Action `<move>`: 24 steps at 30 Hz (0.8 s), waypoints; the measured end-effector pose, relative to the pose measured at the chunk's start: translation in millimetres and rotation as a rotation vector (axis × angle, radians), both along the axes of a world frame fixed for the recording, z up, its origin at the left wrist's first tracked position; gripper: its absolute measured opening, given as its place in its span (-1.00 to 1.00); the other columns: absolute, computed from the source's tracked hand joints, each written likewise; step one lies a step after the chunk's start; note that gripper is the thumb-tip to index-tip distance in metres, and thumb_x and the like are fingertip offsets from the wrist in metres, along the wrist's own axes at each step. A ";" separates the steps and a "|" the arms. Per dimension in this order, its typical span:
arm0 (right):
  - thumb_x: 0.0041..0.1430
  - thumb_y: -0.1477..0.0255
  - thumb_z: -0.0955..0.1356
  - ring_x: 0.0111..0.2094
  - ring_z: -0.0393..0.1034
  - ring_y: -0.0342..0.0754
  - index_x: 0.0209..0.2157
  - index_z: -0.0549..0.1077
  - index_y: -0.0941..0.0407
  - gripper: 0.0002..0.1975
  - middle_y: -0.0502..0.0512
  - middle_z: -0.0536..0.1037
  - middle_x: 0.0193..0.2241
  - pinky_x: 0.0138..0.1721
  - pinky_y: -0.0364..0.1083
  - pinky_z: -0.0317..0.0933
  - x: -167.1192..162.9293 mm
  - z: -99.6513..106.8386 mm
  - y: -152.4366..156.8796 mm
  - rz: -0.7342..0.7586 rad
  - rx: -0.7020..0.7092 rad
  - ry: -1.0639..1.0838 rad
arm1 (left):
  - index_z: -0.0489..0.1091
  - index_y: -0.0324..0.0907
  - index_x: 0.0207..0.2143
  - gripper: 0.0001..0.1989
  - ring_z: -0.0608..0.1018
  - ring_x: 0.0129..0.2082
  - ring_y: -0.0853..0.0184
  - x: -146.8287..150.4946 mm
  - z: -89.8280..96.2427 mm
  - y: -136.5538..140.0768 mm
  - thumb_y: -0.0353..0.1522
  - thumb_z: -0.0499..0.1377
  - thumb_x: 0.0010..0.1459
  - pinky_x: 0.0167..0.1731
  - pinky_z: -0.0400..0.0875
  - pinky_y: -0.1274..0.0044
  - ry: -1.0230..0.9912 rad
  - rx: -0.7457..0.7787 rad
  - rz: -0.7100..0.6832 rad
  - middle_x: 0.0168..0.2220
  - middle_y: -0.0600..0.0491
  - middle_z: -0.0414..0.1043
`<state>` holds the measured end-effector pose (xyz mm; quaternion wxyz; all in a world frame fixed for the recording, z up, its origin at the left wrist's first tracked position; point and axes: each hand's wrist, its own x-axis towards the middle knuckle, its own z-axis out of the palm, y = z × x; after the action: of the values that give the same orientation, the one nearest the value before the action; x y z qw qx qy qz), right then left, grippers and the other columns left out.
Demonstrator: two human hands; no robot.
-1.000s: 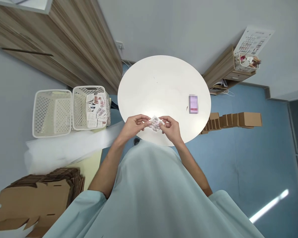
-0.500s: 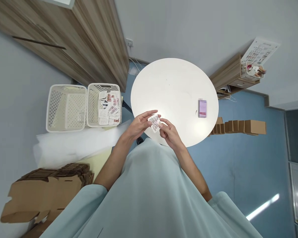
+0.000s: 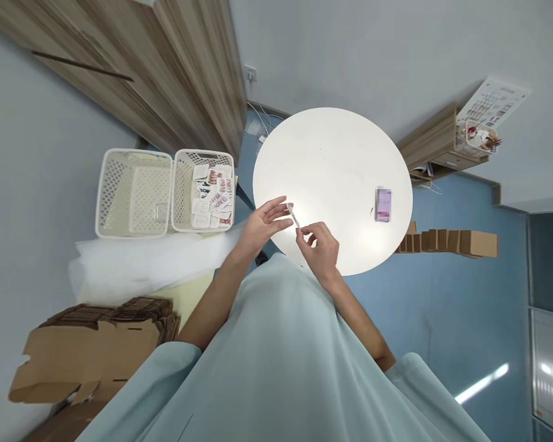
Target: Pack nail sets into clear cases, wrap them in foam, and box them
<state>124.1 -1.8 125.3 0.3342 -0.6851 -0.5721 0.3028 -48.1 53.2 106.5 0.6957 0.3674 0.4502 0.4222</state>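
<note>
Over the near edge of the round white table (image 3: 332, 141), a small white card pack (image 3: 294, 216) is turned nearly edge-on. Half a second ago its face showed pinkish, nail-like shapes. My right hand (image 3: 320, 247) pinches the lower end of the pack between thumb and finger. My left hand (image 3: 265, 227) is open beside it, thumb and fingers apart. Its fingertips come close to the upper end of the pack; whether they touch I cannot tell.
A white basket (image 3: 179, 212) at left contains several similar packs (image 3: 214, 195); another white basket (image 3: 102, 202) adjoins it. A pixelated purple item (image 3: 383, 204) lies on the table's right. Flattened cardboard boxes (image 3: 92, 356) are lower left; brown boxes (image 3: 482, 243) stand in a row at right.
The pack has turned from face-on to nearly edge-on. My left hand has let go and spread its fingers, while my right hand keeps its pinch. The view has shifted slightly.
</note>
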 end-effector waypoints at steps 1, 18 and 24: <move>0.36 0.05 0.37 -0.42 0.37 -0.07 -0.32 0.52 0.02 -0.66 0.11 0.58 -0.29 -0.32 -0.05 0.29 3.0 0.5 2.3 -0.038 -0.003 0.051 | 0.41 -0.13 0.32 -0.15 0.47 0.33 -0.03 -1.6 0.0 -0.1 -0.16 0.55 0.00 0.28 0.40 0.21 0.007 0.009 0.001 0.28 -0.20 0.49; 0.05 0.01 0.57 -0.61 0.17 -0.16 -0.40 0.53 0.03 -0.60 -0.11 0.32 -0.64 -0.55 -0.09 0.02 28.5 1.2 19.8 -0.184 -0.332 0.692 | 0.45 -0.17 0.18 -0.31 0.52 -0.29 0.33 28.2 -2.9 -1.5 -0.22 0.47 -0.01 -0.29 0.32 0.46 0.020 -0.122 0.069 -0.11 -0.06 0.65; 0.04 0.02 0.58 -0.60 0.16 -0.17 -0.40 0.53 0.04 -0.60 -0.11 0.34 -0.63 -0.54 -0.10 -0.02 40.5 -3.4 18.7 -0.176 -0.351 0.746 | 0.48 -0.22 0.10 -0.35 0.38 -0.44 0.44 37.2 2.4 -1.4 -0.23 0.49 -0.05 -0.41 0.24 0.50 -0.026 -0.148 0.061 -0.20 -0.02 0.62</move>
<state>164.6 16.8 121.9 0.4211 -0.6213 -0.2907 0.5934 -11.0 51.8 108.9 0.7135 0.2956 0.4823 0.4134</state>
